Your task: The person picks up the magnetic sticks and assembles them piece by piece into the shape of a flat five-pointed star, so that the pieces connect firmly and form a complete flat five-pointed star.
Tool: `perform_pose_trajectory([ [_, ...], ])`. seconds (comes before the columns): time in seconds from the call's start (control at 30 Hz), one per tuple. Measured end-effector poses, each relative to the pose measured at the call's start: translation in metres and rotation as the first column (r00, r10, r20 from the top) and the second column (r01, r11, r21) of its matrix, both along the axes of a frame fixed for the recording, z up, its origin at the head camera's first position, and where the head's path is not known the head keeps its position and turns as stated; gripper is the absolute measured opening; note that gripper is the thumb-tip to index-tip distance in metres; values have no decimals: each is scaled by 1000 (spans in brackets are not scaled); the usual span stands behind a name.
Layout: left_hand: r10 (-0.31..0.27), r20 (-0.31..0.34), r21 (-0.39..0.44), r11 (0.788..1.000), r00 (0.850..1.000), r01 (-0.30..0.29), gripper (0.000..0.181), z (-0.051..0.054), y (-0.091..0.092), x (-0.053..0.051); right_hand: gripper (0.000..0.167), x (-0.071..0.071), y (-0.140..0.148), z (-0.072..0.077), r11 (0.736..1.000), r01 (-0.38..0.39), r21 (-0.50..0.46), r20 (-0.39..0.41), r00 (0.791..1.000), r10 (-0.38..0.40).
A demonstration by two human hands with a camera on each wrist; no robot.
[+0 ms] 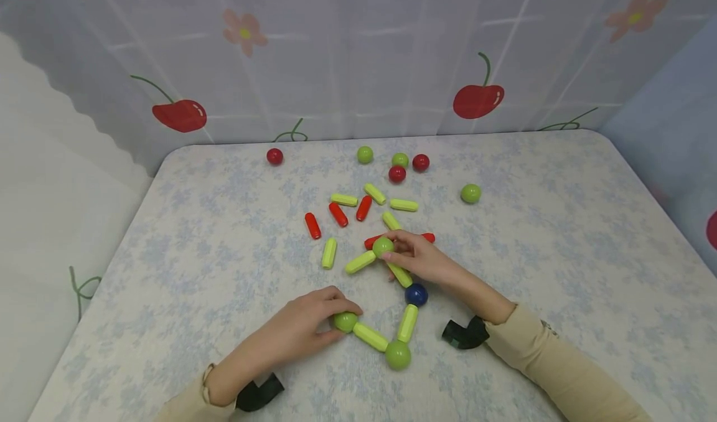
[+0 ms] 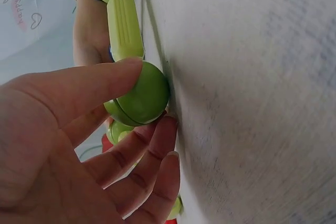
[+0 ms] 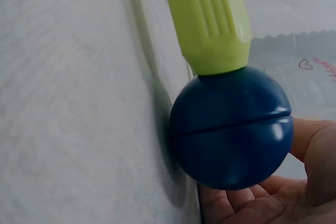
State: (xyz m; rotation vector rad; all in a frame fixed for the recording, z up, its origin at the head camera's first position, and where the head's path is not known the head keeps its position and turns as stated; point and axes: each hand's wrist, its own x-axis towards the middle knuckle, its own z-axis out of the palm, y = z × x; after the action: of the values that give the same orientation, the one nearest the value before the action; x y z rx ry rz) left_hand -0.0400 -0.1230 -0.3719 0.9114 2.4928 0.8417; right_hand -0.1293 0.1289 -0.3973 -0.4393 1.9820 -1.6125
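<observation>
A bent chain of balls and rods lies on the table. My left hand (image 1: 307, 326) pinches the green ball (image 1: 345, 322) at its left end between thumb and fingers; the left wrist view shows this ball (image 2: 144, 95) close to the tabletop. A yellow-green rod (image 1: 371, 337) runs from it to another green ball (image 1: 398, 355), then a rod (image 1: 407, 322) leads up to a blue ball (image 1: 416, 294). My right hand (image 1: 421, 258) pinches the green ball (image 1: 383, 248) beyond it. From that ball another yellow-green rod (image 1: 360, 262) points left. Red rods are partly hidden by the right hand.
Loose yellow-green rods (image 1: 329, 253) and red rods (image 1: 312, 225) lie beyond the hands. Several red balls (image 1: 421, 162) and green balls (image 1: 471, 193) sit farther back on the patterned table (image 1: 532, 235). A printed curtain (image 1: 347, 55) hangs behind.
</observation>
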Motion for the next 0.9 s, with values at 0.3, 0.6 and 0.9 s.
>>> perform_pose_trajectory([
  [0.3,-51,23,-31,998,998,52,36,16,-4,-19,40,-3,4,3,1000,11,12,20,1000,-11],
  [0.6,132,-93,106,987,987,-122,37,58,51,-170,36,-5,10,4,1000,14,18,-42,999,-14],
  [0.9,418,-63,-291,861,906,-418,44,24,121,-250,35,0,4,-3,999,-10,-48,10,1000,10],
])
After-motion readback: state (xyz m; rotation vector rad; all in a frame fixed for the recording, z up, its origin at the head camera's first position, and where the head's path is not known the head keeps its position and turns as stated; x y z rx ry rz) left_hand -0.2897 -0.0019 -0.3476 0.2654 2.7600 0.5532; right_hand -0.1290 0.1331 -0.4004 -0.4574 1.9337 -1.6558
